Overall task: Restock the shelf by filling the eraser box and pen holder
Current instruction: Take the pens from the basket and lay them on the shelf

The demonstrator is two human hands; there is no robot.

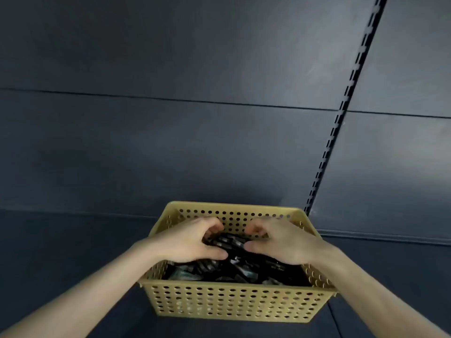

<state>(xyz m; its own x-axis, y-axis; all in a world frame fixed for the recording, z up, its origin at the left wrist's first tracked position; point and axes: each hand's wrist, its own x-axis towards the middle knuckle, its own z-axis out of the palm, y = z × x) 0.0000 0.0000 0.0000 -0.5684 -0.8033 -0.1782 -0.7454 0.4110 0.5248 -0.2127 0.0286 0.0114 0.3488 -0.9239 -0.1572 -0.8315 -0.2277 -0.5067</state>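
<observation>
The mustard-yellow perforated plastic basket stands on the dark shelf board, its open mouth up. Its long axis runs left to right across the view, the right end turned slightly away. It is filled to well below the rim with small dark, glossy wrapped packets. They are too blurred to read, though they are most likely the erasers, which would make this the eraser box.

Above the basket's middle, the left hand and right hand meet over a bundle of the packets. Each hand has its fingers curled over the far side and its thumb tucked under the near side. They grip the bundle between them, and it lies roughly along the basket's length, tilted down to the right.

The step in hand looks like settling or gathering stock inside the basket. To do it well, keep the bundle low over the heap, with both thumbs supporting it from below. Lay the packets lengthwise with the basket so that they pack flat and do not pile up in the middle. Slippery wrappers could squirt out of a tight squeeze, so an even, modest pressure suits better.

Behind the basket rises the dark blue-grey back panel. A slotted upright strip climbs from just beyond the basket's far right corner.
</observation>
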